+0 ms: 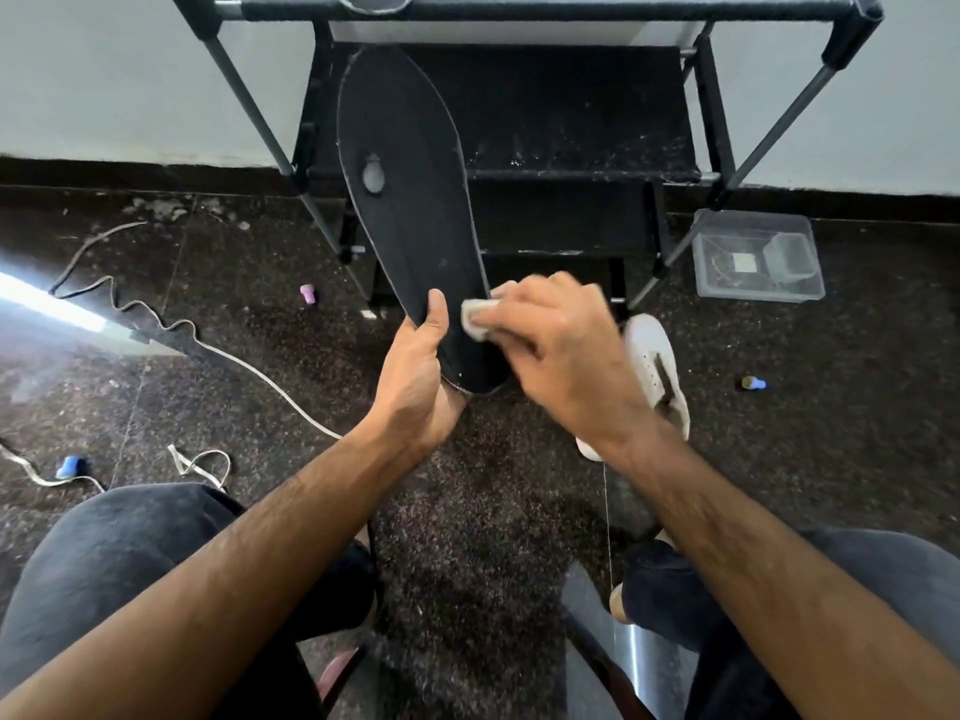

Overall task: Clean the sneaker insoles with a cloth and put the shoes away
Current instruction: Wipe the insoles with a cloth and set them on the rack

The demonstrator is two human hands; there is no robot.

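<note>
Nearest the camera, two knees in dark trousers (pixel 119 553) are seen at the bottom left and right, with bare forearms reaching forward over a dark speckled floor (pixel 467 485). A black insole (pixel 410 200) is held up in the middle of the view, its heel end low and its toe end pointing far, toward a black shoe rack (pixel 571 148). The heel end is gripped by the left hand (pixel 421 376), the thumb laid across the upper face and the fingers curled underneath. A small pale worn spot is visible on the insole's far half. A white cloth (pixel 478 319) is pinched in the right hand (pixel 556 345) and pressed against the insole's right edge, just beside the left thumb; the right hand is slightly blurred.

A white sneaker (pixel 657 371) lies on the floor to the right, partly hidden behind the right wrist. A clear plastic box (pixel 758 257) sits on the floor farther right, beside the rack's leg. A white lace (pixel 208 345) trails across the floor on the left, and small blue and pink objects are scattered near it. A white wall (pixel 130 70) stands behind the rack.
</note>
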